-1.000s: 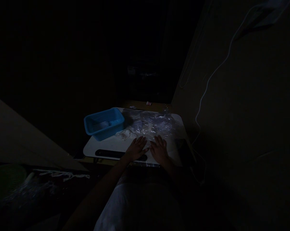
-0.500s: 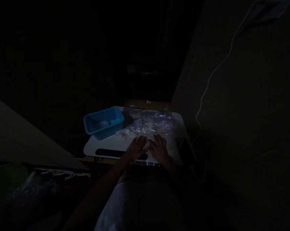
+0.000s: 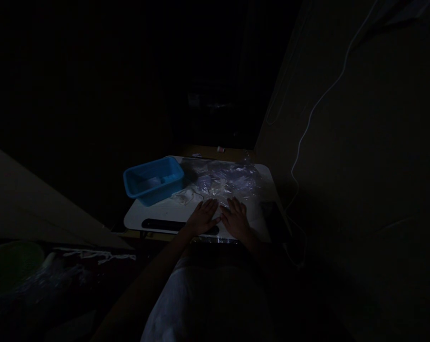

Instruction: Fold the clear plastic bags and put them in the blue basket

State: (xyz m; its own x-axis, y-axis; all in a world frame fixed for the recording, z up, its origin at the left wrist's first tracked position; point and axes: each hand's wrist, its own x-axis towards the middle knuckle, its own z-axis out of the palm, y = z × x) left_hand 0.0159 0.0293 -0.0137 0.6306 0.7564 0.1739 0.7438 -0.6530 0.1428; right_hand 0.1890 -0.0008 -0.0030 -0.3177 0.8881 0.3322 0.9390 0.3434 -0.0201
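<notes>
Both hands lie flat, palms down, near the front edge of a small white table (image 3: 156, 207). My left hand (image 3: 203, 217) has its fingers spread and rests by the black slot in the tabletop. Close beside it, my right hand (image 3: 235, 219) is spread too, the two thumbs almost meeting. Just beyond the fingertips is crumpled clear plastic (image 3: 232, 178). A whitish crumpled item (image 3: 186, 195) sits left of the plastic, near a blue basin (image 3: 157, 192) with something pale inside. The room is very dark, so fine detail is hidden.
A dark flat object (image 3: 273, 219) lies at the table's right edge. A white cable (image 3: 310, 116) hangs along the right wall. Behind the table is a small reddish-white item (image 3: 221, 149). At lower left are a green round basin (image 3: 13, 267) and more clear plastic (image 3: 54, 278).
</notes>
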